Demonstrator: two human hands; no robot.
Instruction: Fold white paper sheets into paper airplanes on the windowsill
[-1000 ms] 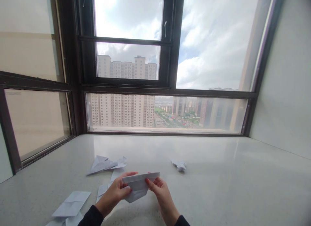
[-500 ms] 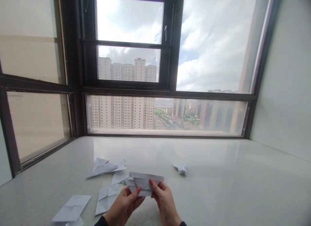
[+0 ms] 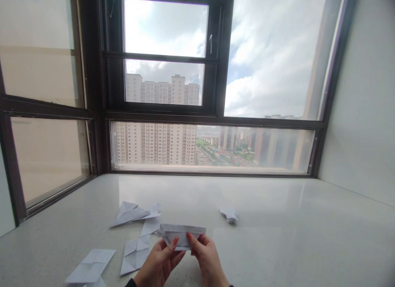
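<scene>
Both hands hold a folded white paper [image 3: 182, 233], a wide, flat piece with creases running along it, raised just above the pale sill. My left hand [image 3: 162, 256] pinches its lower left part, thumb on the near face and fingers behind. On the right side, my right hand [image 3: 206, 254] grips it the same way, with its thumb pressed near the middle. Just left of my left hand lies a square folded paper [image 3: 135, 254] on the sill.
More folded papers [image 3: 131, 213] lie at the back left, and another folded square [image 3: 91, 265] sits at the front left. A small crumpled-looking folded paper [image 3: 229, 215] rests to the right. Dark-framed windows [image 3: 212, 122] border the white sill [image 3: 293, 233]; a wall [image 3: 364, 93] stands right.
The held paper has tipped and shifted slightly down and left. My right thumb has moved a little left along it. The papers on the sill stay where they were.
</scene>
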